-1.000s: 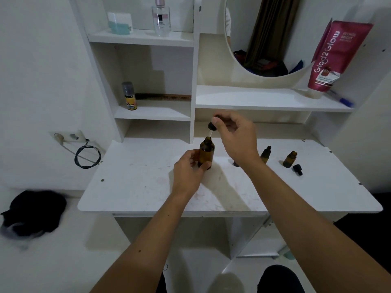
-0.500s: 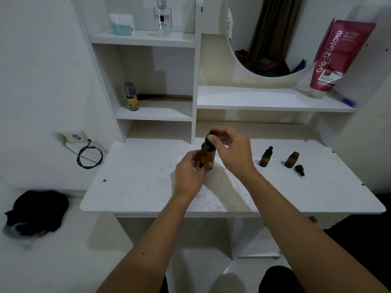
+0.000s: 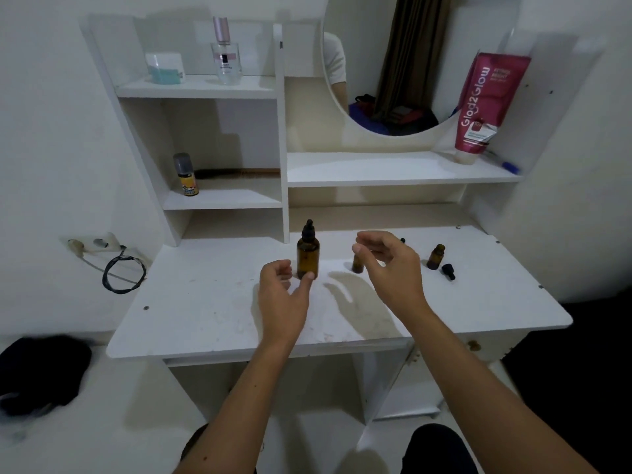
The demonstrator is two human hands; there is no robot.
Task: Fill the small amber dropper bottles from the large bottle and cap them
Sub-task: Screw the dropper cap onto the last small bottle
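Observation:
The large amber bottle [image 3: 307, 254] stands upright on the white desk [image 3: 212, 302] with its black dropper cap on. My left hand [image 3: 284, 295] hovers just in front of it, fingers loose, the thumb tip near the bottle's base. My right hand [image 3: 390, 268] floats to the right with relaxed fingers and holds nothing. It partly hides a small amber bottle [image 3: 357, 264]. Further right stands another small amber bottle [image 3: 435, 257], uncapped, with a black dropper cap [image 3: 448, 271] lying beside it.
Shelves rise behind the desk: a small yellow-labelled bottle [image 3: 186, 174] and a comb on the lower left shelf, a perfume bottle [image 3: 225, 54] on top. A red tube [image 3: 485, 104] leans at the right under a round mirror [image 3: 410, 63]. A coiled cable [image 3: 123, 273] hangs at the left wall.
The dropper went back into the large bottle and was closed. Both hands have let go of it, and my right hand has moved right, toward the small bottles.

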